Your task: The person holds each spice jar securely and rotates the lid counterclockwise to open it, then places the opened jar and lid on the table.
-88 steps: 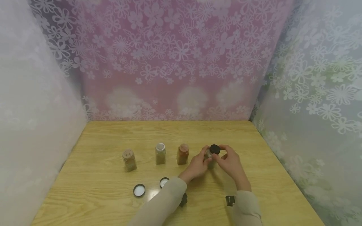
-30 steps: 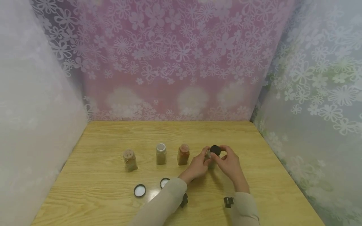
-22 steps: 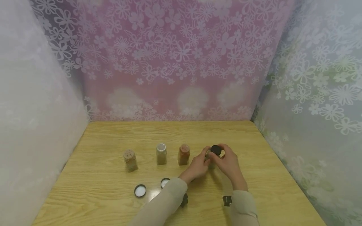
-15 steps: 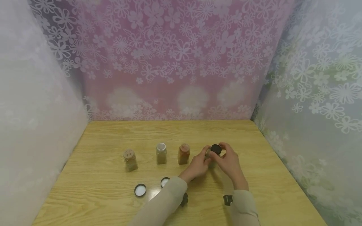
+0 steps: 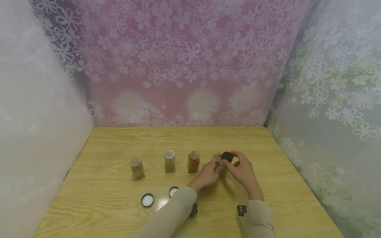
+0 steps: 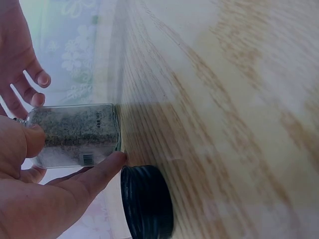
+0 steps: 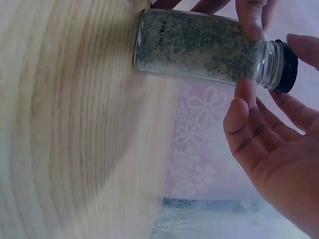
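My left hand (image 5: 208, 173) grips a square glass spice jar (image 7: 194, 47) filled with green-grey flakes. The jar stands upright at the right of the table. A black screw cap (image 5: 227, 157) sits over its neck, with glass threads showing below it in the right wrist view. Thumb and fingers of my right hand (image 5: 242, 168) pinch this cap at its rim. Beside the left hand, in the left wrist view, a loose black cap (image 6: 147, 201) lies on the table. How far the held cap is screwed on cannot be seen.
Left of the hands stand three uncapped jars: a reddish-brown one (image 5: 193, 162), a grey-green one (image 5: 169, 161) and a tan one (image 5: 137, 168). Nearer the front, a black cap (image 5: 147, 200) lies white inside up. Another such cap (image 5: 173, 191) is partly behind the left sleeve.
My right hand has turned slightly back and forth at the cap, its wrist going left and then right again. The cap's tilt shifts a little. The left hand and jar stay in place.
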The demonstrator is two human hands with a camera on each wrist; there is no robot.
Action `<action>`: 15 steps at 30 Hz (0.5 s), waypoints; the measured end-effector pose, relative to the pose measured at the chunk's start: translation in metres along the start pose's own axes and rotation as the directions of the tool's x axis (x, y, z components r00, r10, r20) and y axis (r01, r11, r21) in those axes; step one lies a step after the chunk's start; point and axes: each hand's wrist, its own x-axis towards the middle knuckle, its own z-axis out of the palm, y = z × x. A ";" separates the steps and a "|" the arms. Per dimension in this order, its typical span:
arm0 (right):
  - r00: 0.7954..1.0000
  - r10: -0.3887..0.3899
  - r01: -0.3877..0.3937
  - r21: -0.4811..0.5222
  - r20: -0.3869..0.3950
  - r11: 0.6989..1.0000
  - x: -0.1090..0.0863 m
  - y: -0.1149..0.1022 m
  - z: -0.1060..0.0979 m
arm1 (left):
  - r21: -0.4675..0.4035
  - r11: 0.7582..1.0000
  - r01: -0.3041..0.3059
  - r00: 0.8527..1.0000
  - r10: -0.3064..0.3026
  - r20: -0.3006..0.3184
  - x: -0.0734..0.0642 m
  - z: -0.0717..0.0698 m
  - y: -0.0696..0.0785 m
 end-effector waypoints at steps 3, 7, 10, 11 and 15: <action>0.999 -0.033 0.032 -0.025 -0.032 0.999 0.001 -0.001 0.002 | -0.001 1.000 -0.011 1.000 0.011 0.004 0.000 0.000 0.000; 0.995 -0.066 0.064 -0.030 -0.071 0.997 0.001 -0.001 0.003 | 0.007 1.000 -0.016 1.000 0.016 -0.001 -0.001 0.000 0.001; 0.996 -0.043 0.042 -0.006 -0.074 0.999 0.000 -0.001 0.001 | 0.020 1.000 -0.012 1.000 0.013 -0.018 -0.001 0.001 0.001; 0.997 -0.031 0.031 0.002 -0.070 1.000 -0.001 -0.001 0.001 | 0.021 1.000 -0.011 1.000 0.011 -0.022 -0.001 0.001 0.001; 0.999 0.010 -0.009 0.014 -0.053 1.000 -0.003 -0.001 -0.001 | 0.017 1.000 -0.001 1.000 0.001 -0.025 -0.002 0.002 0.000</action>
